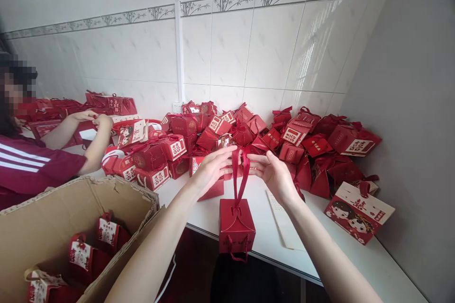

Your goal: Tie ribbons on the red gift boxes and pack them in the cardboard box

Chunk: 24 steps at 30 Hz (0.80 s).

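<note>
**Tiled wall [266, 47] behind a white table [262, 227]**

Glossy, faintly veined pale tiles [229, 42] span the upper frame, parted by thin joints. A border [234, 3] of dark bamboo sprigs runs across them, rising toward the upper right. Left of upper centre, a white vertical strip [179, 57] descends, with a socket [177, 107] near its foot. A plain grey wall [408, 85] fills the right side. Striped light glints on the tiles right of centre.
</note>
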{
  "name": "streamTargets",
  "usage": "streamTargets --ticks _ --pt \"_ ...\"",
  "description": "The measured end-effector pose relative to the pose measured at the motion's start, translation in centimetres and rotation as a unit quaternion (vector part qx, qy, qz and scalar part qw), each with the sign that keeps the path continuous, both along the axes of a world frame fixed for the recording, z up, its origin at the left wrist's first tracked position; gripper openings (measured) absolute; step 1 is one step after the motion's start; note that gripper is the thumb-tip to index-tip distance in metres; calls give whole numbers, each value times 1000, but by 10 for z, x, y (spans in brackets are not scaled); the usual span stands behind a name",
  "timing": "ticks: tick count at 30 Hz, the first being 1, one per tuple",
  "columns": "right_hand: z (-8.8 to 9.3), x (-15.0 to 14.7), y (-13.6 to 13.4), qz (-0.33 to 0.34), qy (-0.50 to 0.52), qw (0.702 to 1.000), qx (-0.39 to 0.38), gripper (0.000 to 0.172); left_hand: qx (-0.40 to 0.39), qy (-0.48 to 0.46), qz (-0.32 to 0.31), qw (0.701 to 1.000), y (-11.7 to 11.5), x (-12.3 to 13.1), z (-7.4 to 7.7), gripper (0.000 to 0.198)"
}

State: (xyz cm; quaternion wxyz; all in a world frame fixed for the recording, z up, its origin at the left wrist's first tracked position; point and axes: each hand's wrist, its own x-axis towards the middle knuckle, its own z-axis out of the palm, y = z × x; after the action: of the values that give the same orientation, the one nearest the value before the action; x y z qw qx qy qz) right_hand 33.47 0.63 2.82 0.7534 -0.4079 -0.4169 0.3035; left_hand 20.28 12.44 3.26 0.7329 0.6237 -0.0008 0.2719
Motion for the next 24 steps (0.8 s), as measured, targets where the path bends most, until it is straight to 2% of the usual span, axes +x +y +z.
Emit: streamTargets --ticks 3,4,5,6,7,8,9,10,12,13,15,17,19,21,24 --pt "2 2 -8 -3 -6 1000 5 41 16 -11 50 999 7 1 -1 36" --pt "2 4 -13 17 -7 1000 2 39 26 -23 101 994 10 1 -1 33" --pt "3 7 -18 54 -9 998 -6 38 43 -39 181 982 13 -1 -2 28" --pt "3 11 -24 100 -11 995 -17 40 68 -58 279 956 16 -3 -4 23" --pt "1 16 -29 141 -16 989 -30 44 100 -73 376 918 16 -6 -7 19" --pt "-1 20 -33 166 -29 984 -50 46 139 -80 448 880 15 -10 -11 15" --pt "-5 25 -35 168 -54 981 -78 46 182 -69 478 856 12 -14 -16 12" --pt "-11 28 -35 149 -95 978 -114 42 229 -41 464 855 7 -18 -22 8" --pt "-24 30 -31 87 -217 953 -193 29 324 56 352 876 -7 -24 -36 6" --pt "-31 29 -27 62 -291 929 -219 23 367 107 294 876 -14 -25 -45 9" --pt "-43 24 -19 31 -429 875 -223 14 429 181 235 853 -26 -24 -62 11" --pt "-51 17 -14 18 -528 824 -203 10 461 218 225 831 -33 -21 -78 10" --pt "-55 10 -10 21 -582 788 -199 11 470 240 218 821 -34 -18 -89 9" --pt "-59 6 -9 26 -605 769 -205 12 473 255 214 816 -33 -16 -95 8" --pt "-64 5 -7 24 -615 759 -215 13 473 271 214 811 -33 -14 -96 6"
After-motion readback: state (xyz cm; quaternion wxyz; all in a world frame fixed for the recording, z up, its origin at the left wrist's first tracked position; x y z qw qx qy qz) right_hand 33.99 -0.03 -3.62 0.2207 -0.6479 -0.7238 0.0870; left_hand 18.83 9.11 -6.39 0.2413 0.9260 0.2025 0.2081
